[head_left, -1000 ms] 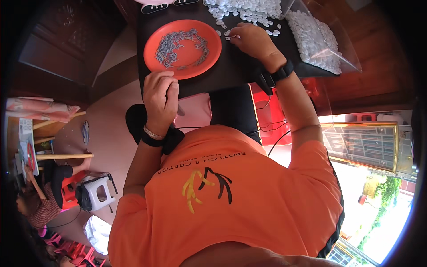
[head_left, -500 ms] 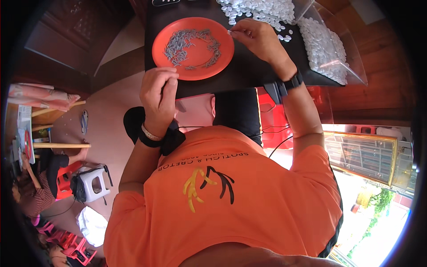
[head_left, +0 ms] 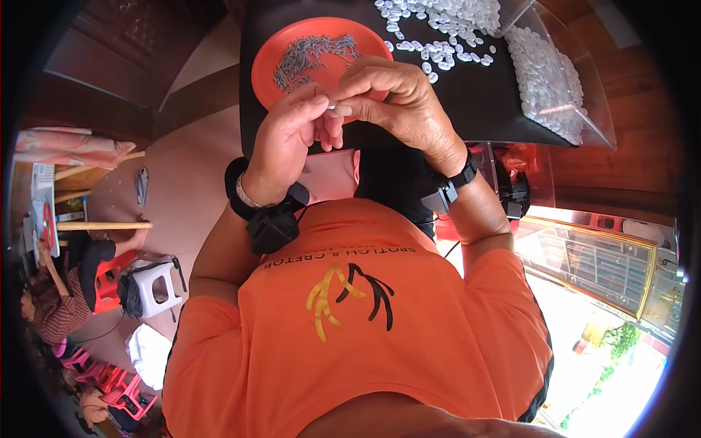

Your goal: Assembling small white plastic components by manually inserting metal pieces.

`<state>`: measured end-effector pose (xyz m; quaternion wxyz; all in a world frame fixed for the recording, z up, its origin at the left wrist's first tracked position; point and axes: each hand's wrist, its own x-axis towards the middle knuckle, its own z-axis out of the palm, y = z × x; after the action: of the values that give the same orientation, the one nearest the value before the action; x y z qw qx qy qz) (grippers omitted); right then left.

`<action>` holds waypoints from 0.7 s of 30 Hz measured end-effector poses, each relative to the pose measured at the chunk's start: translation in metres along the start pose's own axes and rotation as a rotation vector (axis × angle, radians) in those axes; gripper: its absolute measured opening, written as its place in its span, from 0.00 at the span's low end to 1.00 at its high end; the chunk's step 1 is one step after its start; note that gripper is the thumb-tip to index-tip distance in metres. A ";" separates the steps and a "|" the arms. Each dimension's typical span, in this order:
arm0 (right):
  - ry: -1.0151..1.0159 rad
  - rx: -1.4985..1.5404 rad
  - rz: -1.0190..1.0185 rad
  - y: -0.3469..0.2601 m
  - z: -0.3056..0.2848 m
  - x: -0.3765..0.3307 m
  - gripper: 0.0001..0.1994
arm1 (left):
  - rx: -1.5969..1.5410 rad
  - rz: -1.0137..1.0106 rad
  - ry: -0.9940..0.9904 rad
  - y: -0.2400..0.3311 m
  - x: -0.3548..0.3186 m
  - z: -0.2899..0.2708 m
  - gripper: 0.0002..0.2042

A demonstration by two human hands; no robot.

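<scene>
Now both hands meet in front of the person's chest, above the near edge of a black tabletop (head_left: pixel 475 109). The left hand (head_left: pixel 288 135) and the right hand (head_left: pixel 394 98) have their fingertips pressed together around a tiny pale piece (head_left: pixel 332 107), pinched between thumbs and forefingers of both hands; it is too small to tell its shape. Half a second ago the hands were apart: the right hand reached out to the scattered white pieces while the left rested at the table edge, closed. Since then the right hand has come back from the pile and the left has risen to join it.

Just beyond the hands, an orange round plate (head_left: pixel 266 69) sits on the black surface, holding a loose heap of small grey metal pins (head_left: pixel 310 52). The fingers partly cover the plate's near rim. To the right of the plate, small white oval pieces (head_left: pixel 438 25) lie scattered on the table, and further right a clear plastic tray (head_left: pixel 584 109) holds many more of them.

Each wrist wears a black band with a small black device: left wrist band (head_left: pixel 270 219), right wrist band (head_left: pixel 449 190). The person wears an orange shirt (head_left: pixel 365 350).

At the far left, well apart, another person (head_left: pixel 58 306) sits beside a white stool (head_left: pixel 157 285) and red chairs.
</scene>
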<state>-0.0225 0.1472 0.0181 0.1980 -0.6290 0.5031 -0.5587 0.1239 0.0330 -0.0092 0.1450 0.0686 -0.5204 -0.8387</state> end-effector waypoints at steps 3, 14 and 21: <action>0.048 0.177 0.236 -0.010 0.002 -0.002 0.05 | -0.061 -0.007 -0.010 -0.001 -0.001 0.001 0.10; 0.165 -0.366 -0.031 -0.020 0.023 0.001 0.07 | 0.135 0.166 0.157 0.000 -0.009 0.005 0.09; 0.048 -0.570 -0.085 -0.025 0.029 0.011 0.11 | 0.071 0.130 0.178 0.005 -0.016 -0.003 0.09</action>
<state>0.0124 0.1389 0.0351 -0.0223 -0.6663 0.6174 -0.4175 0.1408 0.0336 -0.0070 0.2423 0.1139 -0.5383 -0.7991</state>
